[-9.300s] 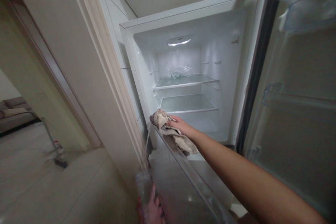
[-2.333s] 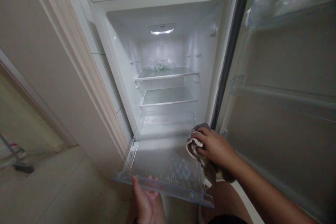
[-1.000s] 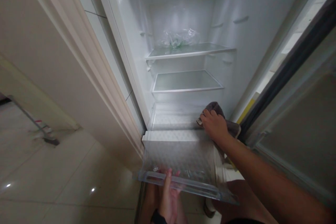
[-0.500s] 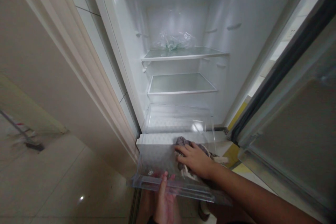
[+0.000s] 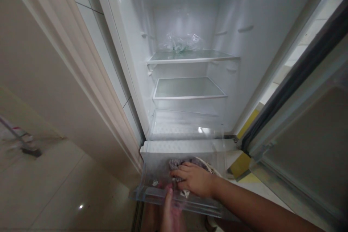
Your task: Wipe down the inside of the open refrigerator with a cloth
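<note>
A clear plastic refrigerator drawer (image 5: 154, 159) is pulled part way out at the bottom of the fridge. My left hand (image 5: 171, 203) grips its front rim from below, thumb over the edge and fingers seen through the plastic. Inside the drawer, my right hand (image 5: 193, 179) presses a grey patterned cloth (image 5: 175, 164) with pale edges against the bottom, fingers curled over it. Part of the cloth lies hidden beneath that hand. A small whitish mark (image 5: 155, 183) shows near the drawer's front left.
Two glass shelves sit above; a crumpled clear plastic bag (image 5: 181, 43) lies on the upper shelf (image 5: 195, 58). The open fridge door (image 5: 304, 145) stands at right. A door frame (image 5: 89, 90) borders the left, with a broom (image 5: 31, 150) on the tiled floor beyond.
My right hand and the cloth have moved left and toward me across the drawer's bottom. My left hand stays on the front rim; the drawer looks slightly lower in view.
</note>
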Action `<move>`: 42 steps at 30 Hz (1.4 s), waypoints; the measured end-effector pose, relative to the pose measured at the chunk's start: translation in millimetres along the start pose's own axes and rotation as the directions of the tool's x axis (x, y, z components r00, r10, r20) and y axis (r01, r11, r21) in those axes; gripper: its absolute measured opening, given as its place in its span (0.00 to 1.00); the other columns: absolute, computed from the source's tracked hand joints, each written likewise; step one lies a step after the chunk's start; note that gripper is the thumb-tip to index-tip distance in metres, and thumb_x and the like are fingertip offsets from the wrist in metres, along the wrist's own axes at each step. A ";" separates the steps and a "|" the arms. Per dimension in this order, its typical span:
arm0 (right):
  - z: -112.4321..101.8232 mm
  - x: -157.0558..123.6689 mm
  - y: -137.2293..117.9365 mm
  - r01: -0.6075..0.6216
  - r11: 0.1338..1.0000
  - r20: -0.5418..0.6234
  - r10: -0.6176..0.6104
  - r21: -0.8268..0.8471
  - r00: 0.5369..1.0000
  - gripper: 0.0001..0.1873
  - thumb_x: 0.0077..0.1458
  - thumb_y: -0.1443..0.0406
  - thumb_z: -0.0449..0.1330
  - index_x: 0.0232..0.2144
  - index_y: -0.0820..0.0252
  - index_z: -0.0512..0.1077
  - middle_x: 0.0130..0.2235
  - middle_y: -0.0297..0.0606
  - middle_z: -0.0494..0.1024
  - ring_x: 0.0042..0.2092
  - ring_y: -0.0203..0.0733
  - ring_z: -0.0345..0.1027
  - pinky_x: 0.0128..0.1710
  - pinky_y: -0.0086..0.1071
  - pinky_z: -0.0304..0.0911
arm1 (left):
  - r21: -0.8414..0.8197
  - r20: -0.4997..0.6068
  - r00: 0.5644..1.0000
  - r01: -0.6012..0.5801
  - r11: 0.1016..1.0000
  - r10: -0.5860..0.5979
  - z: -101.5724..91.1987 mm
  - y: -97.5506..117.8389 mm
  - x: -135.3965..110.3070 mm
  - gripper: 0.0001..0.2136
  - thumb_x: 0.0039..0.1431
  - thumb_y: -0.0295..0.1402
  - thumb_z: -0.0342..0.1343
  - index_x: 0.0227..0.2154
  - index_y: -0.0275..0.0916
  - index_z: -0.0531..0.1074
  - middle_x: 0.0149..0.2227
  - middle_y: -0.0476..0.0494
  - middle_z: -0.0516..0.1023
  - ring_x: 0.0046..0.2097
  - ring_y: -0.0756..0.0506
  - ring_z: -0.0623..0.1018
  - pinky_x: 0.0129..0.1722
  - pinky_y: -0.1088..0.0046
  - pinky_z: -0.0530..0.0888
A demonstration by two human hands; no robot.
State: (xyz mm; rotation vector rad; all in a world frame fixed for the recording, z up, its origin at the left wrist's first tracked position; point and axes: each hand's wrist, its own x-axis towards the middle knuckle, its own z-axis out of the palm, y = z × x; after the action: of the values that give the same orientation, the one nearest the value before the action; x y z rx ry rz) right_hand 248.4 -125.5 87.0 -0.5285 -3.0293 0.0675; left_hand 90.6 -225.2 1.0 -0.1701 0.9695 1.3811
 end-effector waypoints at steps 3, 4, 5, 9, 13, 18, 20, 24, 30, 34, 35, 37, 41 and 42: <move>-19.0 1.3 27.9 -0.098 0.995 -0.026 0.098 0.035 0.995 0.16 0.63 0.59 0.63 0.53 0.49 0.75 0.73 0.42 0.61 0.64 0.55 0.66 0.60 0.51 0.64 | 0.000 -0.004 0.999 -0.035 0.999 0.035 0.9 1.8 -0.4 0.26 0.55 0.33 0.67 0.56 0.46 0.70 0.59 0.35 0.77 0.53 0.34 0.82 0.50 0.49 0.83; -28.2 3.0 40.8 -0.189 0.980 -0.071 0.193 0.062 0.979 0.21 0.59 0.61 0.65 0.55 0.51 0.74 0.74 0.46 0.59 0.66 0.58 0.63 0.61 0.54 0.63 | 0.007 -0.001 0.999 -0.051 0.999 0.051 1.2 2.4 -0.9 0.28 0.53 0.33 0.68 0.57 0.48 0.68 0.60 0.36 0.76 0.52 0.34 0.82 0.48 0.49 0.83; -37.1 5.8 52.9 -0.292 0.950 -0.136 0.305 0.109 0.943 0.25 0.56 0.63 0.66 0.57 0.53 0.73 0.74 0.50 0.57 0.68 0.61 0.60 0.63 0.56 0.61 | 0.016 -0.001 0.998 -0.068 0.998 0.068 1.5 3.0 -1.4 0.31 0.52 0.33 0.69 0.58 0.50 0.67 0.61 0.37 0.76 0.52 0.33 0.83 0.47 0.49 0.83; -59.7 23.2 73.6 -0.400 0.807 -0.349 0.560 0.434 0.751 0.26 0.51 0.70 0.63 0.54 0.57 0.73 0.71 0.53 0.57 0.71 0.56 0.55 0.68 0.49 0.57 | 0.035 -0.013 0.995 -0.095 0.995 0.096 3.1 4.4 -1.5 0.31 0.49 0.36 0.71 0.56 0.50 0.68 0.61 0.36 0.75 0.52 0.32 0.82 0.46 0.50 0.83; -69.0 34.5 59.4 -0.242 0.838 -0.319 0.430 0.489 0.845 0.24 0.50 0.68 0.64 0.52 0.55 0.73 0.71 0.50 0.56 0.71 0.55 0.55 0.68 0.49 0.55 | 0.008 -0.017 0.996 -0.086 0.996 0.086 4.3 5.7 0.5 0.30 0.46 0.35 0.73 0.53 0.49 0.69 0.58 0.37 0.76 0.49 0.34 0.83 0.45 0.50 0.83; -85.4 25.0 38.7 -0.520 0.849 -0.184 0.528 0.093 0.829 0.27 0.50 0.66 0.67 0.54 0.48 0.76 0.72 0.47 0.59 0.67 0.67 0.55 0.65 0.64 0.50 | -0.027 -0.026 0.996 -0.081 0.996 0.080 2.8 5.9 0.2 0.30 0.51 0.34 0.71 0.56 0.57 0.67 0.53 0.46 0.78 0.50 0.34 0.83 0.45 0.48 0.83; -85.7 21.6 24.6 -0.594 0.803 -0.174 0.594 0.059 0.786 0.30 0.52 0.66 0.65 0.58 0.53 0.73 0.70 0.50 0.65 0.65 0.64 0.60 0.65 0.60 0.52 | -0.024 -0.025 0.996 -0.081 0.996 0.081 1.7 4.9 -0.4 0.30 0.52 0.34 0.71 0.56 0.57 0.67 0.54 0.46 0.78 0.51 0.34 0.83 0.46 0.46 0.83; -60.3 27.9 -6.1 -0.673 0.731 -0.185 0.681 0.115 0.708 0.41 0.56 0.52 0.65 0.67 0.62 0.63 0.72 0.62 0.59 0.70 0.73 0.55 0.66 0.60 0.56 | -0.027 -0.021 0.998 -0.064 0.998 0.063 1.7 1.1 -1.3 0.28 0.52 0.36 0.70 0.56 0.47 0.70 0.55 0.38 0.80 0.54 0.34 0.83 0.53 0.49 0.81; -28.7 46.1 33.7 -0.670 0.738 -0.312 0.657 0.080 0.687 0.51 0.48 0.59 0.74 0.71 0.43 0.59 0.77 0.54 0.44 0.75 0.76 0.42 0.69 0.65 0.50 | -0.033 -0.052 0.995 -0.082 0.996 0.080 -1.0 -5.6 2.8 0.27 0.47 0.37 0.73 0.51 0.49 0.73 0.58 0.40 0.79 0.56 0.29 0.81 0.48 0.47 0.83; -42.5 58.6 79.8 -0.708 0.678 -0.441 0.707 0.199 0.553 0.42 0.56 0.63 0.66 0.71 0.56 0.60 0.74 0.59 0.53 0.73 0.64 0.51 0.70 0.56 0.54 | 0.014 0.000 0.998 -0.070 0.997 0.070 -8.8 -11.2 9.4 0.30 0.42 0.41 0.75 0.50 0.45 0.73 0.68 0.36 0.69 0.62 0.24 0.77 0.45 0.51 0.84; -43.3 62.9 82.1 -0.700 0.678 -0.446 0.710 0.224 0.545 0.41 0.56 0.64 0.65 0.71 0.57 0.61 0.73 0.59 0.55 0.73 0.63 0.52 0.70 0.55 0.54 | 0.019 0.006 0.997 -0.074 0.997 0.074 -10.0 -12.4 10.7 0.31 0.42 0.42 0.75 0.50 0.46 0.73 0.68 0.36 0.69 0.62 0.24 0.77 0.47 0.50 0.83; -37.2 71.4 72.4 -0.593 0.772 -0.384 0.632 0.230 0.673 0.41 0.54 0.67 0.65 0.69 0.54 0.63 0.73 0.55 0.57 0.72 0.60 0.54 0.70 0.54 0.54 | 0.018 -0.012 0.997 -0.074 0.997 0.074 -10.6 -14.3 12.8 0.30 0.42 0.43 0.75 0.50 0.46 0.74 0.64 0.36 0.74 0.62 0.25 0.77 0.51 0.49 0.82; -7.3 76.0 27.7 -0.030 0.961 -0.081 0.054 0.275 0.995 0.30 0.57 0.61 0.66 0.62 0.44 0.71 0.71 0.44 0.66 0.70 0.55 0.60 0.68 0.50 0.57 | 0.014 -0.069 0.995 -0.078 0.997 0.079 -7.6 -15.1 15.9 0.30 0.41 0.41 0.75 0.49 0.44 0.75 0.53 0.37 0.81 0.59 0.27 0.80 0.51 0.50 0.81; -2.5 73.3 19.6 0.070 0.950 -0.042 -0.060 0.304 0.997 0.26 0.59 0.60 0.64 0.59 0.45 0.73 0.69 0.43 0.69 0.69 0.54 0.61 0.68 0.49 0.58 | 0.017 -0.071 0.994 -0.087 0.996 0.088 -6.6 -14.7 16.0 0.30 0.41 0.41 0.75 0.50 0.43 0.75 0.52 0.37 0.82 0.58 0.28 0.80 0.50 0.51 0.82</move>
State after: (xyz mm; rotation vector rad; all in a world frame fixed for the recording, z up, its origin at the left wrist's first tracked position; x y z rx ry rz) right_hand 186.3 -82.1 92.5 -0.3973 -2.9196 0.5088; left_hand 98.5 -221.0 -19.8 -0.1691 1.0569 1.4563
